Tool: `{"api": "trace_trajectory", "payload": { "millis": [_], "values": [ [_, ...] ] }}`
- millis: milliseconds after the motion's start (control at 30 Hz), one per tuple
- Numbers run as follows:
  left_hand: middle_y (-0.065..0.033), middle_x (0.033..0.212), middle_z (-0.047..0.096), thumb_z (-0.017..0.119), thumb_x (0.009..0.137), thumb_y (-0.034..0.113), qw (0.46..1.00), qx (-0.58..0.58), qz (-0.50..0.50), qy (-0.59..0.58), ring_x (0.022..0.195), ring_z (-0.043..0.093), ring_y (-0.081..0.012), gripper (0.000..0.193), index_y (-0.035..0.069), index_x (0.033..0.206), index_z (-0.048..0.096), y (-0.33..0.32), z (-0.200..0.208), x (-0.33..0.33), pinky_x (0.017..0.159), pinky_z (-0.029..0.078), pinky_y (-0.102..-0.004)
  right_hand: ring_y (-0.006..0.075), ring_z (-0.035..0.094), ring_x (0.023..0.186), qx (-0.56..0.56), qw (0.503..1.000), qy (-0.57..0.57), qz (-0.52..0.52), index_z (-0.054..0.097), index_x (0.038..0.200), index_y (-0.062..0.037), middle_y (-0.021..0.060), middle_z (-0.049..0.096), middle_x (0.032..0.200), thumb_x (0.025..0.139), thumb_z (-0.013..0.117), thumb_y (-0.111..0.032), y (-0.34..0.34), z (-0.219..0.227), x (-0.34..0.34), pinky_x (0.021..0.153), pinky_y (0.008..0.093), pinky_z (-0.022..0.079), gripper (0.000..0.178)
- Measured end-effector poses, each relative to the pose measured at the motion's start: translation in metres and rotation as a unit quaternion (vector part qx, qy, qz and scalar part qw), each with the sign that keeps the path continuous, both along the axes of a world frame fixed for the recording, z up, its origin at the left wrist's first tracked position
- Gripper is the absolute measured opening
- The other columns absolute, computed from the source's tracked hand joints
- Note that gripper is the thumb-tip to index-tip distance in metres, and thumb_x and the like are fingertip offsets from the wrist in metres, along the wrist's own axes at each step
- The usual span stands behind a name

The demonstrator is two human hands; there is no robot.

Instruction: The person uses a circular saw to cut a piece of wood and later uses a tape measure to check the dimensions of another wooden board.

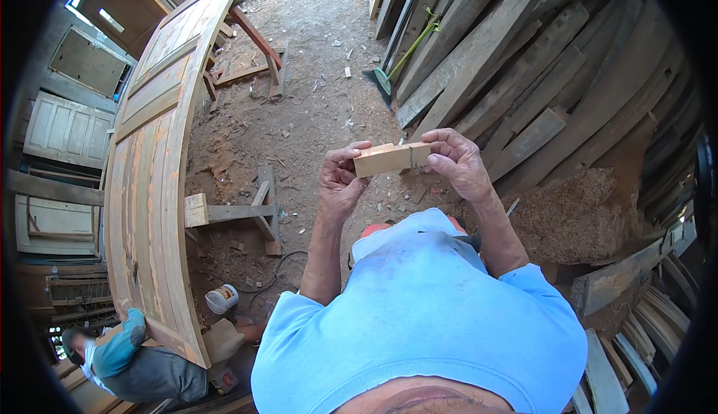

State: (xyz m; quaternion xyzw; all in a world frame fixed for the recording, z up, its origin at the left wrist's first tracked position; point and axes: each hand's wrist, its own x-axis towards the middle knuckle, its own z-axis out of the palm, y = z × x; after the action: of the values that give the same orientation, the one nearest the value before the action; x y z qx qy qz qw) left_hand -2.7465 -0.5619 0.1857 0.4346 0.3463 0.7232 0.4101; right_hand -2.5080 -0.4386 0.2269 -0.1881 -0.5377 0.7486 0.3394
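Note:
A short wooden block (385, 161) is held up in front of my chest, above the littered ground. Its left end is pinched between the thumb and fingers of my left hand (344, 178). My right hand (456, 163) grips the other end, with the thumb along the near side and the fingers on top. A dark line crosses the block near its right end, and its top looks stepped. Whether it is one piece or two fitted together, I cannot tell.
A long panelled wooden door (153, 160) lies on trestles (239, 213) at the left; a co-worker (142, 362) crouches at its near end. A white bucket (221, 299) stands beneath. Planks (516, 77) lean at the right, with a green broom (383, 81) and sawdust (576, 208).

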Motion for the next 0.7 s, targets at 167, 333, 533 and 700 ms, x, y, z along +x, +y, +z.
{"api": "trace_trajectory", "payload": {
  "millis": [167, 333, 533, 700],
  "values": [
    [-0.0180, 0.140, 0.059, 0.066, 0.091, -0.007, 1.000, 0.001, -0.012, -0.006, 0.119, 0.065, -0.0211, 0.052, 0.010, 0.137, 0.047, 0.002, 0.010, 0.003, 0.089, 0.059, -0.0279, 0.0098, 0.066, 0.103, 0.072, 0.997, -0.018, -0.034, 0.060, 0.132, 0.0007, 0.0075, 0.069, 0.116, 0.098, 0.066, 0.000, -0.007, 0.002, -0.004, 0.090, 0.0268, 0.057, 0.035],
    [-0.0217, 0.142, 0.057, 0.063, 0.088, -0.009, 0.997, -0.057, -0.002, -0.057, 0.121, 0.065, -0.0225, 0.054, 0.010, 0.136, 0.047, -0.002, 0.023, 0.009, 0.090, 0.059, -0.0307, 0.0111, 0.065, 0.109, 0.059, 0.998, -0.017, -0.013, 0.062, 0.127, 0.0004, 0.0068, 0.067, 0.120, 0.096, 0.063, 0.008, -0.012, 0.012, -0.006, 0.095, 0.0273, 0.056, 0.033],
    [-0.0217, 0.144, 0.055, 0.062, 0.086, -0.014, 1.000, -0.001, -0.018, -0.010, 0.120, 0.064, -0.0193, 0.055, 0.012, 0.132, 0.048, 0.001, 0.009, 0.003, 0.088, 0.059, -0.0291, 0.0134, 0.063, 0.117, 0.061, 0.998, 0.012, -0.018, 0.065, 0.120, -0.0013, 0.0118, 0.059, 0.136, 0.091, 0.059, 0.017, -0.012, 0.006, -0.008, 0.098, 0.0289, 0.056, 0.035],
    [-0.0209, 0.141, 0.058, 0.067, 0.088, -0.011, 1.000, 0.011, -0.013, -0.014, 0.121, 0.063, -0.0206, 0.055, 0.013, 0.134, 0.048, 0.000, 0.002, 0.003, 0.093, 0.057, -0.0314, 0.0150, 0.062, 0.119, 0.057, 0.998, -0.006, -0.013, 0.068, 0.113, -0.0023, 0.0120, 0.056, 0.139, 0.088, 0.056, 0.021, -0.016, 0.012, -0.009, 0.099, 0.0299, 0.055, 0.036]
  ]
}}
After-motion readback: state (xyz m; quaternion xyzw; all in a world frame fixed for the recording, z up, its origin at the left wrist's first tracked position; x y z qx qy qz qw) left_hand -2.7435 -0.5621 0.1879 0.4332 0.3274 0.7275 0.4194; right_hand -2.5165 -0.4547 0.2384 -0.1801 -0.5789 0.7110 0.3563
